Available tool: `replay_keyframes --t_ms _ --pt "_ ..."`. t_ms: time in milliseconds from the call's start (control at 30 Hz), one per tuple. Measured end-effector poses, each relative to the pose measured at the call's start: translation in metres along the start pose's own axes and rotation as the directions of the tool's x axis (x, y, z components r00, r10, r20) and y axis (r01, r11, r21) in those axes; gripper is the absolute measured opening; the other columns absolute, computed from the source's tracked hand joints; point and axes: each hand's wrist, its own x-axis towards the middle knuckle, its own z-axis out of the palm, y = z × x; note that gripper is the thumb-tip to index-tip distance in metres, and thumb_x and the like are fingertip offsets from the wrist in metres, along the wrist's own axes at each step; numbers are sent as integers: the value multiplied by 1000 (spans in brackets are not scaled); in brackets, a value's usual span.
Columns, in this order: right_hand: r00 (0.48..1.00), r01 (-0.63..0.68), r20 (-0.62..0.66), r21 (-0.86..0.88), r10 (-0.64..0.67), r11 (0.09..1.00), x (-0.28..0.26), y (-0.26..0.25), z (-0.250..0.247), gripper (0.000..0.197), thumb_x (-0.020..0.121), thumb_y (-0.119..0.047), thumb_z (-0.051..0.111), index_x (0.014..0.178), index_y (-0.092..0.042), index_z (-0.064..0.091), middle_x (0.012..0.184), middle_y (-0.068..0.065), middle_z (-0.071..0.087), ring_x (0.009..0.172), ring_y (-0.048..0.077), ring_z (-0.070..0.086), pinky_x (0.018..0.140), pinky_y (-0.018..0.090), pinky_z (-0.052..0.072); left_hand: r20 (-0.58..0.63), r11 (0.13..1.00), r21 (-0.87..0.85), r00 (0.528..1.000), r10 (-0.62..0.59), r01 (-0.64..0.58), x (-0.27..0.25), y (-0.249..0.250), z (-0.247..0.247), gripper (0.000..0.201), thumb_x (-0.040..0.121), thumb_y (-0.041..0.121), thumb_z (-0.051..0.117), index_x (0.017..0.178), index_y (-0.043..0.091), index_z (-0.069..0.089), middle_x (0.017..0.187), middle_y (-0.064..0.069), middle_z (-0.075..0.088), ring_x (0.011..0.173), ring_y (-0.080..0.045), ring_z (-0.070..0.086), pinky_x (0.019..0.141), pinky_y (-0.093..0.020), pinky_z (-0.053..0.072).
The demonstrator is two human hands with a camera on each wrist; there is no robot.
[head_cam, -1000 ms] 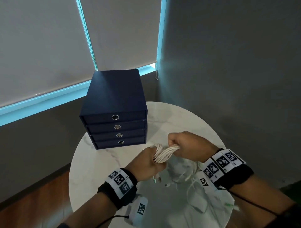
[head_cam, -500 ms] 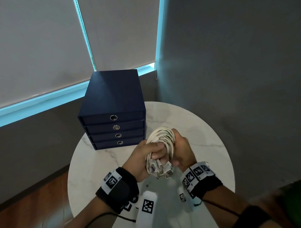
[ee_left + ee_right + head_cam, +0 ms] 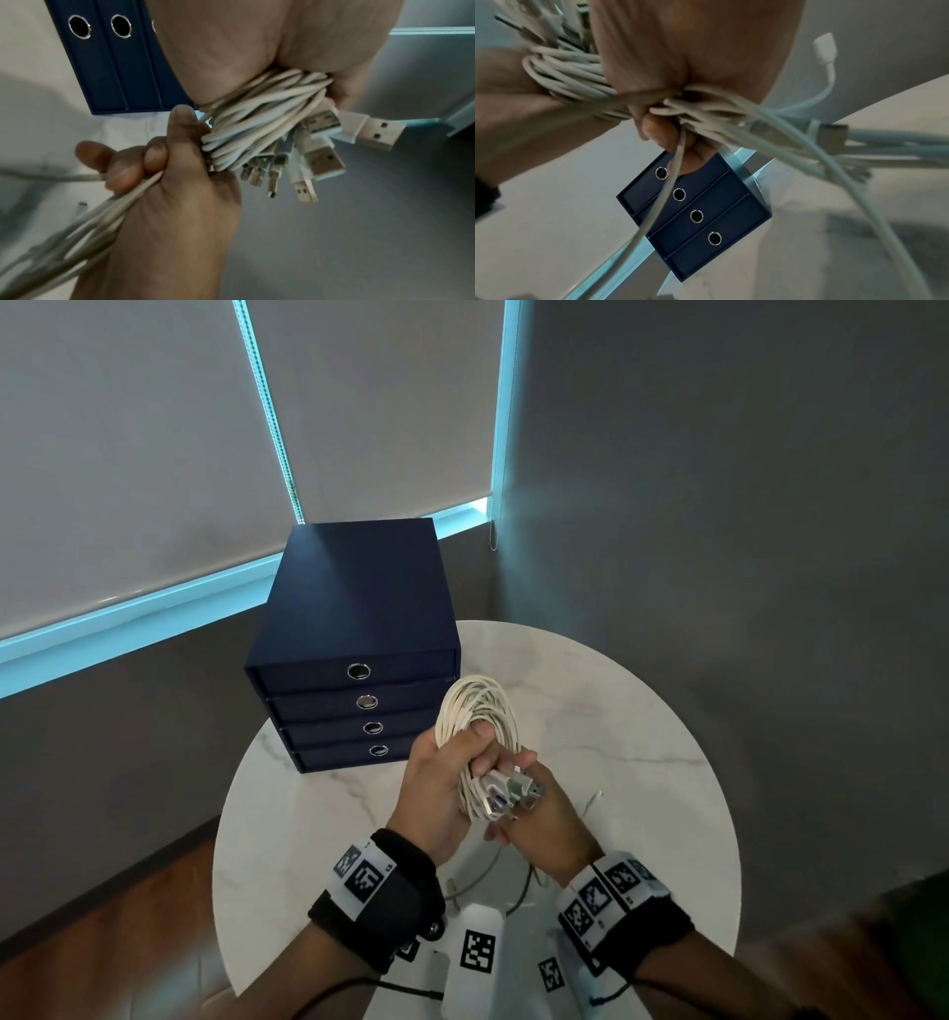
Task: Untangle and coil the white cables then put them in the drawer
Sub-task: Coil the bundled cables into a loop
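Coil [image 3: 477,726] up off the table [image 3: 642,726], in front of the drawers [image 3: 354,706], pinned in the left hand [image 3: 441,788] with thumb clamped over the loops to stop them springing apart. Plugs [image 3: 508,796] bunched together at the bottom, tidy ends. Right hand [image 3: 544,824] just beside, fingers closed round the trailing strands, likely feeding slack for another wrap. Loose lengths hanging toward the table below. All four drawers shut; stowing not yet begun.

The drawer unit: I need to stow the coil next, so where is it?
In the head view the blue drawer unit stands at the table's far left edge, just beyond the left hand, all four drawers closed.
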Motion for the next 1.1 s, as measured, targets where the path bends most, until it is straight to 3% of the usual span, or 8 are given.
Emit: replay_keyframes --t_ms 200,367,467,600,733,867,967,1100 --pt "998 -53 19 12 53 999 -10 -19 9 33 87 4 49 79 -26 59 53 1 52 37 23 48 49 39 54 -62 995 46 994 91 -88 0 -2 7 29 83 20 68 67 7 48 61 -8 32 60 -25 44 92 -52 54" --pt "984 -177 6 9 177 984 -10 -14 16 17 93 -4 45 77 -8 47 51 8 43 40 24 47 54 50 50 -141 959 233 969 200 -164 -1 -10 11 24 88 16 64 67 9 55 59 -10 44 63 -23 60 95 -51 54" --pt "975 -211 68 -2 210 978 -15 -14 15 16 87 -1 46 74 -9 49 53 9 46 40 24 48 50 40 47 -175 908 381 950 257 -175 -1 -17 4 17 88 18 68 73 9 65 66 -14 63 74 -31 67 84 -44 58" --pt "931 -301 206 -26 300 953 -24 -12 11 23 91 4 49 70 -5 54 51 4 52 37 16 47 44 28 46 -197 846 503 929 313 -179 -2 -24 -6 15 91 7 68 92 -8 62 74 -14 69 68 -18 67 67 -27 54" --pt "916 -347 181 -95 358 933 -22 3 12 15 90 -4 52 76 -5 56 52 3 54 38 14 45 47 30 46 -203 802 567 911 358 -189 -5 -31 -10 21 83 18 75 87 2 64 75 -19 69 71 -37 67 69 -38 57" --pt "920 -270 182 -352 348 896 -16 7 7 22 83 -21 52 62 -21 58 54 2 56 42 19 51 52 38 49 -172 758 616 903 394 -213 -5 -33 -9 16 84 8 77 83 4 62 70 -5 64 63 -12 63 63 -25 52" --pt "956 -129 180 -453 233 882 -11 5 -4 23 87 -16 51 73 -31 61 64 -8 58 56 10 54 59 29 46 -233 825 529 901 366 -198 -2 -27 -8 13 86 12 75 87 6 64 72 -6 66 66 -16 65 63 -31 53" --pt "972 -54 132 -677 193 734 -8 16 -27 18 98 -20 45 98 -21 63 88 -3 63 83 17 62 76 26 46 -397 996 30 914 88 -83 10 -12 -18 23 90 26 69 74 14 57 72 -11 53 68 -27 59 67 -44 55"
